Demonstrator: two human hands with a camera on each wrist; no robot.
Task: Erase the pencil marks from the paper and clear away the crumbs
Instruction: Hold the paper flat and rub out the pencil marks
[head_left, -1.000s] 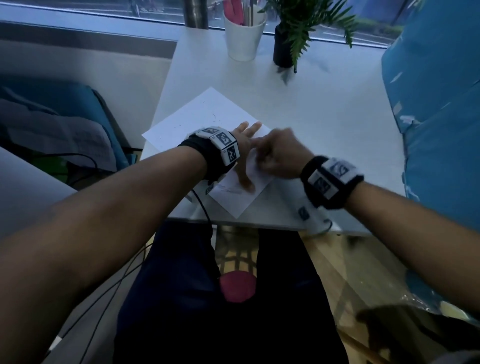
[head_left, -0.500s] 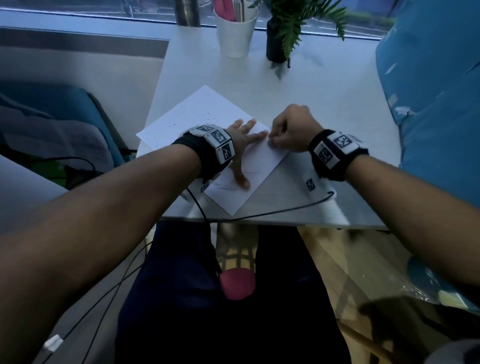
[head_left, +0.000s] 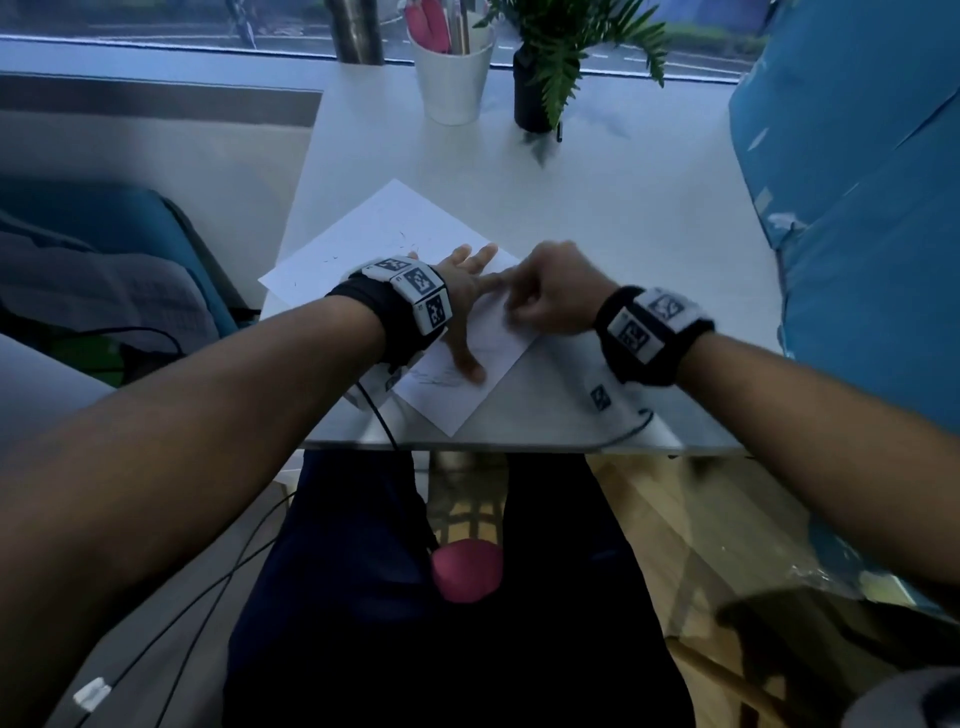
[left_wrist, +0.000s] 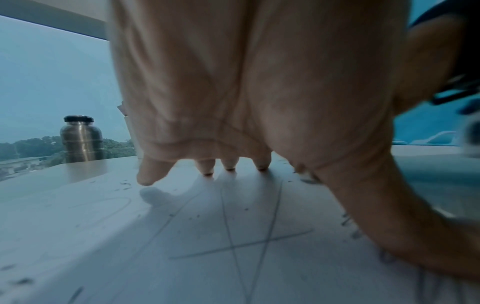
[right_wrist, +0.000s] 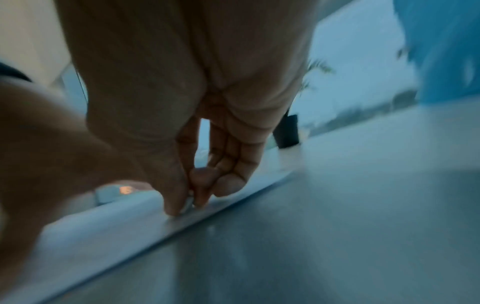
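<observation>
Both my hands are on the sheet of paper (head_left: 384, 228), which lies at an angle on the near half of the white table (head_left: 649, 218), and I take the paper as my landmark. My left hand (head_left: 465, 291) lies flat on its middle with straight, spread fingers, pinning it down. My right hand (head_left: 550, 296) is curled at the paper's right edge, thumb and fingertips pinched together on something small and pale pressed to the sheet. I judge it to be an eraser (right_wrist: 189, 202), though blur keeps me from being sure.

Going from big to small, the job looks partly done, with most of it left. Long straight pencil lines (left_wrist: 249, 236) cross under my left palm, plainly not erased. A darker scribble (head_left: 436, 376) sits near the paper's near corner beside my left thumb, also untouched. A faint loop shows toward the far left part of the sheet. It may be a half-rubbed mark, but I cannot tell.

Smallest of all, dark eraser crumbs (left_wrist: 124, 183) lie scattered over the paper, thickest on the far left part beyond my fingertips, with a few among the lines. None seem swept off yet, so clearing them is a step I have not begun.
</observation>
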